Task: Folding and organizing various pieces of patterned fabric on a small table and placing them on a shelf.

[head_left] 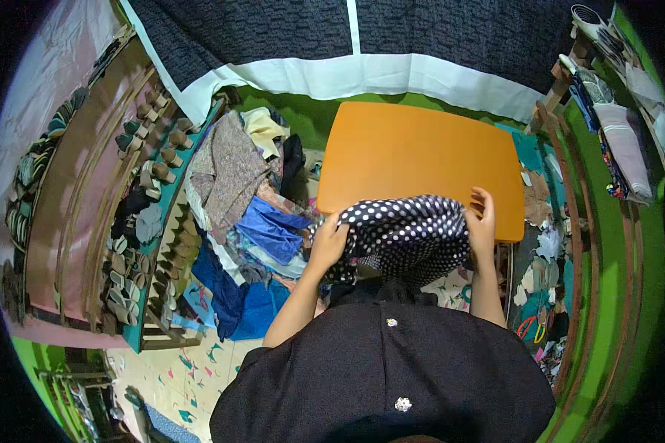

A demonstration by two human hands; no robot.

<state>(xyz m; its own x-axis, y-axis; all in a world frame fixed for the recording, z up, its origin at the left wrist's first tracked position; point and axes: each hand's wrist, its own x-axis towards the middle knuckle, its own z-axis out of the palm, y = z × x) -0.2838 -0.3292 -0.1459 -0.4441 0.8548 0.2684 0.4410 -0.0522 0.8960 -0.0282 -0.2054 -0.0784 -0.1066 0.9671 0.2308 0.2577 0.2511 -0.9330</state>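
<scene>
A black cloth with white polka dots (410, 221) is bunched in front of me, over the near edge of an orange table (421, 151). My left hand (331, 242) is closed on the cloth's left end, thumb on top. At its right end, my right hand (482, 225) has its fingers raised, curved and apart, with the cloth against the palm side. The cloth's lower folds hang towards my black top (384, 354), which hides part of them.
Left of the table lies a heap of clothes, with a grey knitted piece (229, 166) and a blue cloth (272, 229). A shoe rack (166, 244) stands further left. On the right are fabric scraps (543, 255), orange-handled scissors (532, 328) and a wooden rail (580, 244). Scraps dot the floor (174, 384).
</scene>
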